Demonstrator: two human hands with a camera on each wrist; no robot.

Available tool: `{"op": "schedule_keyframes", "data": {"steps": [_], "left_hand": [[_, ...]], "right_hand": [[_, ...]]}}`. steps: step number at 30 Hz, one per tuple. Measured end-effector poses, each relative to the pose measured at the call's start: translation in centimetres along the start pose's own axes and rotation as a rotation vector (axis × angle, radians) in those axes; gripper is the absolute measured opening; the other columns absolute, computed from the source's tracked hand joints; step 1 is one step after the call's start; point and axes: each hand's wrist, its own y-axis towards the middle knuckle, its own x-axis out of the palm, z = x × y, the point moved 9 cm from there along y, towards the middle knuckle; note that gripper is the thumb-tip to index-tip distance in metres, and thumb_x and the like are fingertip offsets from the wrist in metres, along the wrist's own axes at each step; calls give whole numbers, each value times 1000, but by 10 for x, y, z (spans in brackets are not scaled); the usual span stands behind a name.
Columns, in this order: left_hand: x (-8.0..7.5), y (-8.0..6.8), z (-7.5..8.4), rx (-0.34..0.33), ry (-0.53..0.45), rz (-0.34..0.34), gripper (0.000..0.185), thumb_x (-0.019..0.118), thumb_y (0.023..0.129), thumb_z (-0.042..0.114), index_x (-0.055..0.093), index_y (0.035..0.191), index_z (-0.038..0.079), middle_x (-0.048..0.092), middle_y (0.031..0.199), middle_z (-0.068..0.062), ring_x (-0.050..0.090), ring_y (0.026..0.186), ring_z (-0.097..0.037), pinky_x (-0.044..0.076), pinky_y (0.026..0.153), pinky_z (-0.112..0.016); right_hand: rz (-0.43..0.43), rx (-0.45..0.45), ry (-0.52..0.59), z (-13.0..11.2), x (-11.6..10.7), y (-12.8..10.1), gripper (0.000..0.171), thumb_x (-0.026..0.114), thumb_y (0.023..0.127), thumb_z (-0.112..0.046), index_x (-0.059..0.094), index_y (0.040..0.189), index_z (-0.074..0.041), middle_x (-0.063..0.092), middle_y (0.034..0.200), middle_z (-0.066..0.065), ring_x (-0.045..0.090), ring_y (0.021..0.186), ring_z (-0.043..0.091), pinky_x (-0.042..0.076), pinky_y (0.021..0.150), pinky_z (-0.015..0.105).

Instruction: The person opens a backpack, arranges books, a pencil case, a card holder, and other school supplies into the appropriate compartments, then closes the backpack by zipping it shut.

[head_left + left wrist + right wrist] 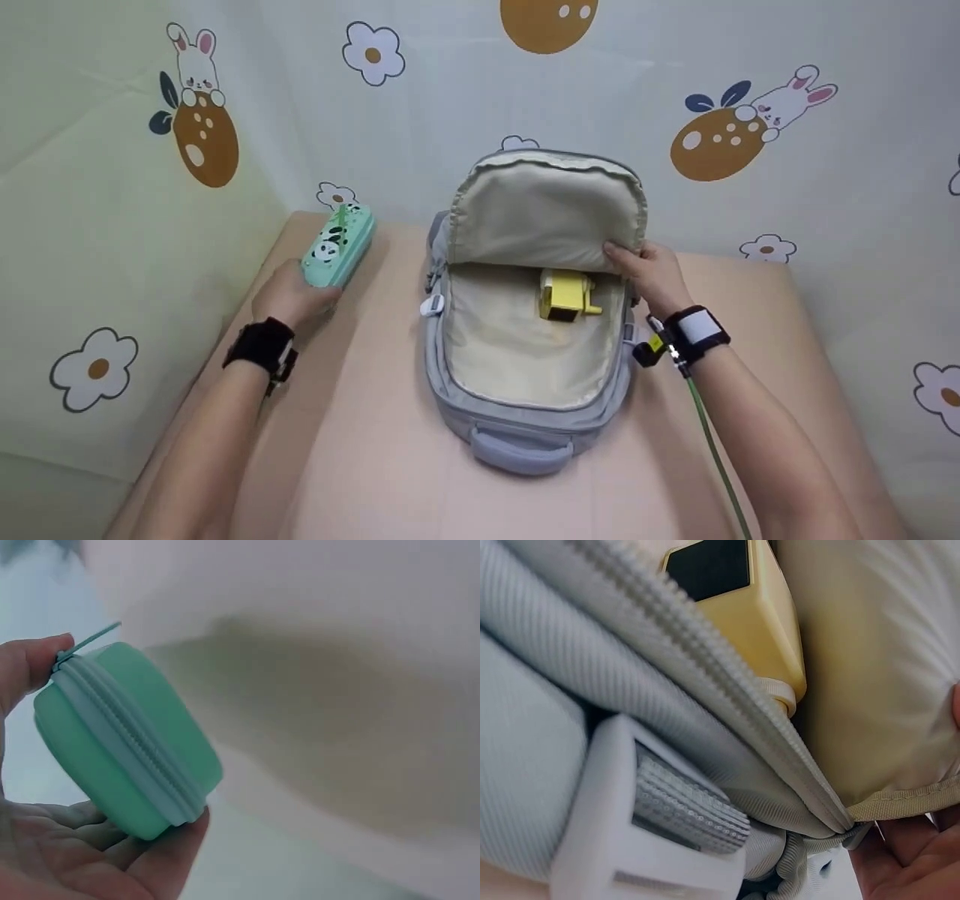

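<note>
Step in hand, as judged: packing of the backpack (pixel 525 420), pencil case about to go in.

Left hand (pixel 292 296) at the left of the tabletop (pixel 360 450), fingers (pixel 161 859) curled round the mint-green pencil case (pixel 339 244); panda print on top, zipper (pixel 124 739) closed, case gripped from below and at the end. Well apart from the backpack.

Right hand (pixel 652 274) at the right rim of the backpack, fingers pinching the edge of the opened flap (pixel 547 210) and holding it up. Main compartment wide open, cream lining showing. Yellow pencil sharpener (pixel 566 295) already inside, near the hinge, just beside the right hand.

Next move, as judged: carry case rightward over the rim, lower into the bare lining in front of the sharpener. Calls for flap kept raised, case cleared of the zipper teeth (pixel 727 712).
</note>
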Motion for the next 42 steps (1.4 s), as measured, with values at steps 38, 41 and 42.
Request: {"op": "schedule_keyframes", "data": {"steps": [38, 41, 42], "left_hand": [[105, -145, 203, 561, 527, -25, 60, 78, 74, 47, 57, 103, -1, 51, 84, -7, 52, 69, -20, 48, 52, -38], [114, -138, 211, 543, 572, -11, 61, 77, 78, 50, 57, 105, -1, 53, 85, -9, 53, 69, -20, 50, 53, -39], [117, -136, 213, 537, 585, -7, 62, 76, 79, 51, 56, 107, -1, 53, 85, -9, 54, 69, -21, 51, 53, -39]], "right_hand": [[0, -3, 1, -25, 2, -18, 40, 71, 97, -33, 69, 112, 4, 67, 97, 9, 65, 93, 29, 56, 81, 44], [-20, -6, 9, -31, 4, -23, 40, 71, 97, -34, 69, 112, 4, 66, 96, 12, 64, 90, 29, 56, 76, 41], [-24, -7, 10, -33, 4, -23, 41, 71, 97, -34, 69, 112, 4, 66, 96, 13, 64, 91, 30, 56, 76, 41]]}}
